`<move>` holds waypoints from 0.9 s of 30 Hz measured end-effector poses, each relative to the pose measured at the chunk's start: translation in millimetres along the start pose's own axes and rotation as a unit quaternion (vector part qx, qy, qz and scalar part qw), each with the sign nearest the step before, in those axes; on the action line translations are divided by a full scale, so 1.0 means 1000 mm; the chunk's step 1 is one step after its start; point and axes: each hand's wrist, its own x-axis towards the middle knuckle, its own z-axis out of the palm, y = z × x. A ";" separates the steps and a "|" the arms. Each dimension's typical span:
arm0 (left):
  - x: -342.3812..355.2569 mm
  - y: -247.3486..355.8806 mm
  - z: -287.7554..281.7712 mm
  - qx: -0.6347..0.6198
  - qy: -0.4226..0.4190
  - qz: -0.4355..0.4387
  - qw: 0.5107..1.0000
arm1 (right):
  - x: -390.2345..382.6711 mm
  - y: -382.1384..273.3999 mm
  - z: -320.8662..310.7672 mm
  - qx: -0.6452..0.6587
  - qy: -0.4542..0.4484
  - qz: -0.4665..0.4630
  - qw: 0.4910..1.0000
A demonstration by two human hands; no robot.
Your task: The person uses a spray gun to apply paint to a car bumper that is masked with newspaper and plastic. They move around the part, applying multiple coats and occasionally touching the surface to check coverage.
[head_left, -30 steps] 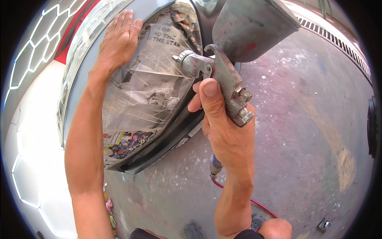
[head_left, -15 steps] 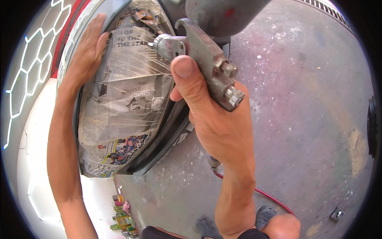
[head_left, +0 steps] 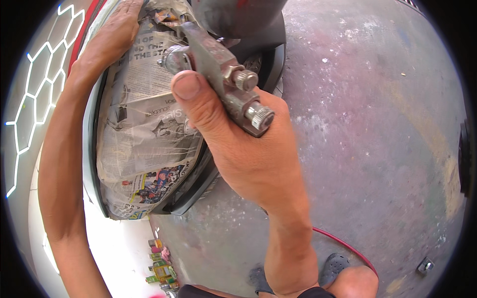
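My right hand (head_left: 243,144) is closed round a worn metal spray gun (head_left: 211,59), its thumb lying up along the gun's side. A large dark grey cup (head_left: 236,17) sits on the gun, at the top of the view. The nozzle end is near a panel masked with newspaper (head_left: 134,134) under clear film, to the left of the gun. My left hand (head_left: 117,30) is laid along the far left edge of that panel, fingers stretched out and holding nothing. The trigger and grip are hidden by my right hand.
A red air hose (head_left: 348,246) curves across the stained grey floor (head_left: 357,149) past my clog (head_left: 335,265). Several small cans (head_left: 161,268) stand at the lower left. Dark trim (head_left: 191,191) borders the masked panel. A small metal fitting (head_left: 425,266) lies at the lower right.
The spray gun and my right hand have moved left, closer over the newspaper. My left hand has slid farther away along the panel's edge.
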 end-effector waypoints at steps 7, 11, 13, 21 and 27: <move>0.025 -0.007 -0.006 0.094 0.003 0.067 0.993 | -0.001 0.001 0.002 -0.015 -0.015 0.000 1.000; -0.002 -0.005 0.008 0.013 0.023 0.044 0.999 | -0.001 0.008 -0.003 -0.024 -0.008 0.011 1.000; 0.003 0.029 -0.008 -0.080 0.010 -0.024 0.996 | 0.004 0.009 -0.006 -0.018 0.008 -0.033 0.999; -0.094 -0.051 0.023 0.018 0.116 0.124 0.985 | 0.015 -0.001 -0.006 -0.064 -0.009 -0.008 0.998; -0.322 0.027 -0.014 -0.095 0.017 0.011 0.995 | 0.031 0.000 -0.011 -0.076 -0.026 -0.044 0.996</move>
